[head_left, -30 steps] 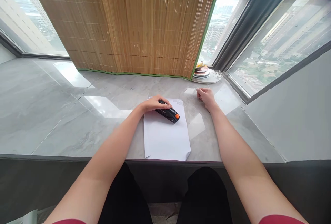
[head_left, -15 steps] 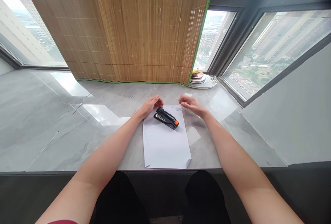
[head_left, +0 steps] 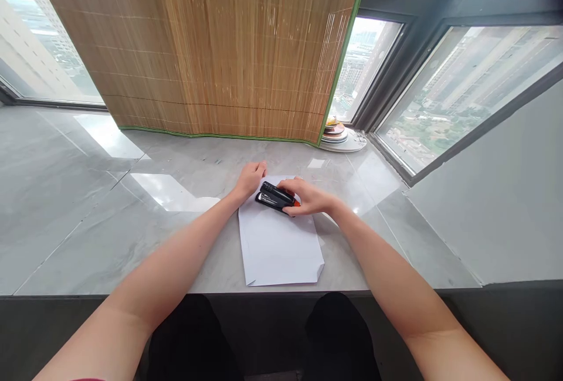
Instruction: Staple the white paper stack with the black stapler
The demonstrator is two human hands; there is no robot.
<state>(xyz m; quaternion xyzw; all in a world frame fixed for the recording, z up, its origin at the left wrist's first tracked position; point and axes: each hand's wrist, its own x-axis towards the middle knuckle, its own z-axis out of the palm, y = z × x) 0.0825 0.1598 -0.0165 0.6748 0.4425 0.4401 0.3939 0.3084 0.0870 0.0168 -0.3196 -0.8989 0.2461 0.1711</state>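
Observation:
A black stapler with an orange end lies slanted on white paper. My right hand grips its right end, thumb on the near side and fingers over the far side, covering most of the orange part. At the paper's upper left corner rests my left hand, its fingers curled closed. Whether anything is inside them is hidden. The paper's lower right corner is bent, and a small fold shows at the lower left.
The grey marble-like ledge ends at a front edge above my knees. A bamboo blind hangs down at the back. Stacked plates stand by the window corner, with a white wall on the right.
My right hand has moved left and toward me from beside the paper and taken hold of the stapler. My left hand has shifted slightly left, its fingers more curled.

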